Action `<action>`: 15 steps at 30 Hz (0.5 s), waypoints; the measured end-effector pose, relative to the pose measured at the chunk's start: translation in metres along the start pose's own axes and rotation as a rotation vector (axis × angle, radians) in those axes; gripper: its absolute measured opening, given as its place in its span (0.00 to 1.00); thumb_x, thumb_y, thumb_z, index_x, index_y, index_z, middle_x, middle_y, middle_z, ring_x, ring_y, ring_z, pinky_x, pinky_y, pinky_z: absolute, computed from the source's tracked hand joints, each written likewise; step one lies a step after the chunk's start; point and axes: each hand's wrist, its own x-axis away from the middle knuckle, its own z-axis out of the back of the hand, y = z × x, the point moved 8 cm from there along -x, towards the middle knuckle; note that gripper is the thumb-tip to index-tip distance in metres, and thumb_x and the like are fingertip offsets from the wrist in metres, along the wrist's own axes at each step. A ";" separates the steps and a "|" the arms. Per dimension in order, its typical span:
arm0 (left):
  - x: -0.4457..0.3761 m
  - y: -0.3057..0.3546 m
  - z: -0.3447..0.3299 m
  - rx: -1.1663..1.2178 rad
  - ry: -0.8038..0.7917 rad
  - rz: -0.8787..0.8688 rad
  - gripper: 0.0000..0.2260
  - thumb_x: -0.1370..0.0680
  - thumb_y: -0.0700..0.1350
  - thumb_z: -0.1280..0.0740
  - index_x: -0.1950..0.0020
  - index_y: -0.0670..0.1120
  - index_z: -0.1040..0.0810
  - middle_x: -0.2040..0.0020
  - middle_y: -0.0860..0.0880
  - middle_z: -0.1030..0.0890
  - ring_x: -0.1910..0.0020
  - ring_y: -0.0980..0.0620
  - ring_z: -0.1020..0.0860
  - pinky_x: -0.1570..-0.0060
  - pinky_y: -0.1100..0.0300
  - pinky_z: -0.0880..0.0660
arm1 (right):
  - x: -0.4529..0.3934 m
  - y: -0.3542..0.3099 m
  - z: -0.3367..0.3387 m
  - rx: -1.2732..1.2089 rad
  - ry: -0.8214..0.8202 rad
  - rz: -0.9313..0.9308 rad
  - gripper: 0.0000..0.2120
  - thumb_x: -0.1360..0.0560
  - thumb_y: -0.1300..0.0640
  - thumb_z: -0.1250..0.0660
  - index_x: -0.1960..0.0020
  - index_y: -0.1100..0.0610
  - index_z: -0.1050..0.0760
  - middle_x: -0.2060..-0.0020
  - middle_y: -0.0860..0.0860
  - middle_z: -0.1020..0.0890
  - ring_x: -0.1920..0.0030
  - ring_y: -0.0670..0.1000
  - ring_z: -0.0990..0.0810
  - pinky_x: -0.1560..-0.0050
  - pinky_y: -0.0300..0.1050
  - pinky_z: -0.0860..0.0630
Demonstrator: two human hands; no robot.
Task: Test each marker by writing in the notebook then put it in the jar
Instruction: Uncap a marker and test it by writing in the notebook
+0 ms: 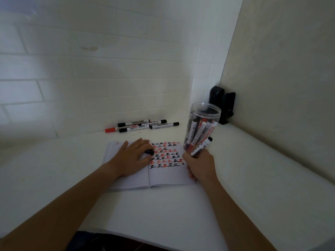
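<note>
Clear plastic jar, already crowded with tested markers, standing open at the notebook's right edge on the white desk. Rows of red and black test characters filling the upper half of the right-hand page; lower lines blank. Roughly five untested markers lying in a loose heap by the tiled wall, well apart from the jar. Judged well past halfway, with that heap left to try. Right hand curled tight round a black marker, capless, tip down at the page's right edge, tail end up against the jar. Left hand flat on the left page, fingers pinching a black cap near the spine.
</note>
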 end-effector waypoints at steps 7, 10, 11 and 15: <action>0.002 0.003 0.001 0.015 0.020 0.001 0.25 0.23 0.68 0.54 0.28 0.64 0.37 0.21 0.58 0.41 0.21 0.54 0.49 0.23 0.40 0.53 | -0.001 0.003 -0.003 -0.012 -0.005 -0.026 0.10 0.23 0.58 0.30 0.53 0.67 0.23 0.72 0.55 0.19 0.79 0.48 0.23 0.77 0.40 0.25; 0.003 0.003 0.002 0.020 0.018 0.005 0.26 0.24 0.68 0.55 0.28 0.64 0.37 0.21 0.58 0.42 0.21 0.54 0.49 0.24 0.39 0.53 | -0.002 0.006 -0.004 -0.004 0.000 -0.035 0.10 0.22 0.58 0.30 0.49 0.65 0.23 0.71 0.55 0.18 0.79 0.47 0.22 0.78 0.39 0.26; 0.003 0.003 0.002 0.019 0.016 0.006 0.26 0.24 0.68 0.55 0.28 0.64 0.38 0.21 0.58 0.42 0.21 0.54 0.49 0.24 0.39 0.53 | -0.002 0.008 -0.003 -0.004 0.011 -0.040 0.10 0.22 0.57 0.30 0.48 0.65 0.23 0.70 0.55 0.18 0.79 0.48 0.22 0.77 0.39 0.26; 0.003 0.004 0.002 0.028 0.027 0.007 0.26 0.24 0.68 0.55 0.28 0.64 0.37 0.21 0.58 0.41 0.21 0.54 0.48 0.23 0.40 0.53 | -0.002 0.009 0.000 -0.017 0.028 -0.044 0.10 0.22 0.57 0.30 0.49 0.66 0.23 0.71 0.56 0.18 0.79 0.49 0.21 0.77 0.41 0.25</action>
